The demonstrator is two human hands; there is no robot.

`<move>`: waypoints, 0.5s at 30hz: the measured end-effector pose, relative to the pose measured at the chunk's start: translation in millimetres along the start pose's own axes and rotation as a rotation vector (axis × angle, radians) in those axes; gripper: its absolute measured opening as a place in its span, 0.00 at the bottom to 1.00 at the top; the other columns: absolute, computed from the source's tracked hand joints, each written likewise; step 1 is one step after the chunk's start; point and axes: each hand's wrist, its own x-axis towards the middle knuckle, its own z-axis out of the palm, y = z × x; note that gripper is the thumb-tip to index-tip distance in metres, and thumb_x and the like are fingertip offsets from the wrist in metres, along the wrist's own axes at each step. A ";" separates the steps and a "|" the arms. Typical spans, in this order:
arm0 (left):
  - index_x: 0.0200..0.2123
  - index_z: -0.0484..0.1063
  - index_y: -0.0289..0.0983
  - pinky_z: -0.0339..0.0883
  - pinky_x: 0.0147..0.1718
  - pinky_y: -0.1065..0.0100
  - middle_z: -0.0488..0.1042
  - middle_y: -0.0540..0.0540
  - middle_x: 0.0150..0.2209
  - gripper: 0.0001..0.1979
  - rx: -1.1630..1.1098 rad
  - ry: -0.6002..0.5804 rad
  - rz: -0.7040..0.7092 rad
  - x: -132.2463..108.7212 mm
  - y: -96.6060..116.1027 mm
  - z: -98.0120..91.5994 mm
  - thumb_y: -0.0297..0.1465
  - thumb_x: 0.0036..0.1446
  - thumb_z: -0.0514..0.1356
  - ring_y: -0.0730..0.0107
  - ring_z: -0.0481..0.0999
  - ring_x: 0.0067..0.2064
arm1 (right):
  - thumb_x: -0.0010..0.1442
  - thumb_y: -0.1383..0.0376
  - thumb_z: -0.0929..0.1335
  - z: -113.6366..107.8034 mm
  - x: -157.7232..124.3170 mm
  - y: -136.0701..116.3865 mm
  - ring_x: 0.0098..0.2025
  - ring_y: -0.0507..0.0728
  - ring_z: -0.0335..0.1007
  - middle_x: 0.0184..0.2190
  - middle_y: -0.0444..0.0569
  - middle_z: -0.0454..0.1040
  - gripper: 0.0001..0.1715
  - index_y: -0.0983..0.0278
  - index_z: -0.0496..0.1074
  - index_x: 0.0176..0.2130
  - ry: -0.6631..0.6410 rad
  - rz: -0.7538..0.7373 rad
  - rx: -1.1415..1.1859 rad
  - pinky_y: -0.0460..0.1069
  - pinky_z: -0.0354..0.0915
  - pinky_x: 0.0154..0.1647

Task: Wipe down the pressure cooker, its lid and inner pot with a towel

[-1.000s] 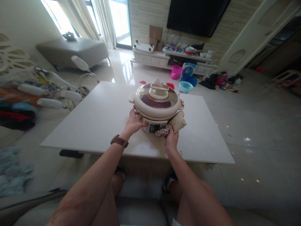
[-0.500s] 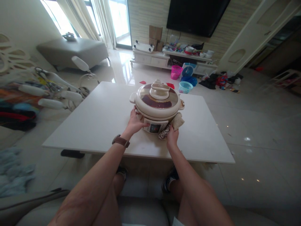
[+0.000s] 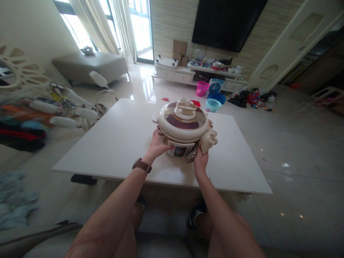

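- Table [image 3: 115, 143]: carries the cooker around its middle, set back from the near edge.
- Cooker [image 3: 185, 135]: upright, lid on; its control panel [image 3: 179, 151] faces the near edge, probably for easy reading.
- Left hand [image 3: 157, 146]: clasping the cooker's left side, thumb beside the panel, apparently to steady it.
- Cloth [image 3: 207, 141]: bunched against the cooker's right front.
- Right hand [image 3: 200, 159]: gripping the cloth.

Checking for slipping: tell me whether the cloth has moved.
Yes: the patterned end of the cloth has shifted slightly right, away from the display on the cooker.
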 end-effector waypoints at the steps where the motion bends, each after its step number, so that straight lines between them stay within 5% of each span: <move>1: 0.78 0.47 0.42 0.53 0.75 0.47 0.55 0.32 0.73 0.77 -0.012 0.011 0.001 0.4 -0.8 0.4 0.29 0.27 0.83 0.40 0.57 0.76 | 0.63 0.53 0.69 -0.7 5.4 2.2 0.59 0.63 0.76 0.52 0.52 0.81 0.24 0.60 0.77 0.54 -0.002 0.028 0.000 0.62 0.68 0.65; 10: 0.79 0.47 0.45 0.54 0.75 0.46 0.55 0.34 0.73 0.76 -0.041 0.001 0.029 2.9 -8.0 -0.2 0.29 0.28 0.83 0.40 0.58 0.75 | 0.61 0.49 0.69 -5.1 5.1 -5.2 0.58 0.64 0.76 0.55 0.55 0.82 0.31 0.64 0.77 0.56 -0.037 0.041 -0.011 0.62 0.67 0.66; 15: 0.79 0.48 0.44 0.56 0.74 0.46 0.57 0.34 0.73 0.76 0.006 0.030 0.033 2.9 -9.9 1.0 0.28 0.28 0.83 0.42 0.59 0.74 | 0.61 0.55 0.69 -10.1 33.8 -7.3 0.55 0.62 0.78 0.50 0.53 0.83 0.24 0.65 0.77 0.52 -0.046 0.184 -0.025 0.58 0.68 0.63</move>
